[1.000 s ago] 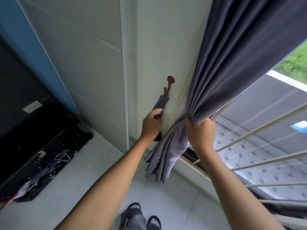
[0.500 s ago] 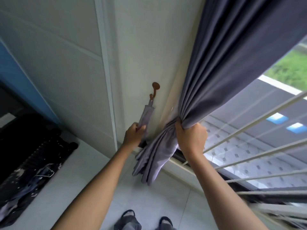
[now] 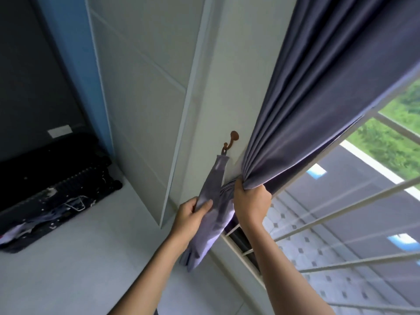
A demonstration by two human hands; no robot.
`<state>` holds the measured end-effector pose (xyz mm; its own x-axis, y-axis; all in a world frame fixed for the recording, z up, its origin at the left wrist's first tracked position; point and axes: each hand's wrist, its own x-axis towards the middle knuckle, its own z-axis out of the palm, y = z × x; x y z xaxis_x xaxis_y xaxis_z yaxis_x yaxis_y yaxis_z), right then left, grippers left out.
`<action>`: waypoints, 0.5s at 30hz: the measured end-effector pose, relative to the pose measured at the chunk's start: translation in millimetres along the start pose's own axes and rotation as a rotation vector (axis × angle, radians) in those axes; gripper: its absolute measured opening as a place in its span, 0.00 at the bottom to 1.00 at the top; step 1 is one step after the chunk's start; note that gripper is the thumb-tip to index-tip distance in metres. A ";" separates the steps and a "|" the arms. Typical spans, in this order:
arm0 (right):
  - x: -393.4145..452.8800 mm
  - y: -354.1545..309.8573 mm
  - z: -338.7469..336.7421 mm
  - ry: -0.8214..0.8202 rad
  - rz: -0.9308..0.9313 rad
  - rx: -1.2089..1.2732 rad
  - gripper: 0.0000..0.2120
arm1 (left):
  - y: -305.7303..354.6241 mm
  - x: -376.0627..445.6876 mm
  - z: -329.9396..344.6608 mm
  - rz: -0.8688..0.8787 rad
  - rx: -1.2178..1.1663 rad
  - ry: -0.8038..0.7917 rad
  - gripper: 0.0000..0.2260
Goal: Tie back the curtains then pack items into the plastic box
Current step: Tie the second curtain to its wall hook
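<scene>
The step in hand looks like wrapping the tie-back band [image 3: 214, 180] round the gathered curtain [image 3: 306, 114] and looping its free end onto the brown wall hook [image 3: 230, 143]. To do it well, the person should keep the folds bunched tight w/ the right hand [image 3: 251, 202], pass the band behind and round the bundle just below that grip, then lift the end to the hook w/o letting the pleats spread. The band's top end already hangs from the hook, so only the loose end needs carrying round (pulling hard could slip it off the hook, so a gentle draw seems wiser).

Right hand: fingers [image 3: 261, 189] curled closed over the bunched cloth, clamping the curtain at its narrowest point, just right of the band and below the hook. The curtain fans up and to the right from there, across the window bars [image 3: 341, 212]; its tail drops below the hands toward the sill.

Left hand [image 3: 191, 215]: thumb and fingers pinch the band partway down its length, fingers nearly closed w/ the cloth between them. Band and curtain tail overlap between the two hands, so where one ends and the other begins is hard to tell.

No plastic box in view. At far left a dark open case [image 3: 56, 178] lies on the pale floor [image 3: 79, 258].
</scene>
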<state>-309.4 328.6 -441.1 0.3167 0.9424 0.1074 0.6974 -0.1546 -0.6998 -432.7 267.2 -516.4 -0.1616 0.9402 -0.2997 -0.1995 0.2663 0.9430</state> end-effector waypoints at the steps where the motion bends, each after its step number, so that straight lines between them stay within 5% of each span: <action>1: -0.3 0.5 1.1 -0.007 -0.001 0.007 0.12 | -2.5 -1.6 2.7 -0.032 -0.068 0.023 0.20; 6: -4.0 2.0 0.6 -0.075 -0.009 0.035 0.12 | -12.9 -14.1 29.5 -0.144 -0.262 0.015 0.12; 15: 12.3 12.9 -19.6 -0.250 -0.052 0.012 0.16 | -36.5 -14.3 84.0 -0.108 -0.037 -0.005 0.17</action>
<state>-283.9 332.4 -435.0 0.1103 0.9933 -0.0336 0.7002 -0.1017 -0.7067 -342.0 261.8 -534.4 -0.1321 0.9074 -0.3989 -0.2514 0.3586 0.8990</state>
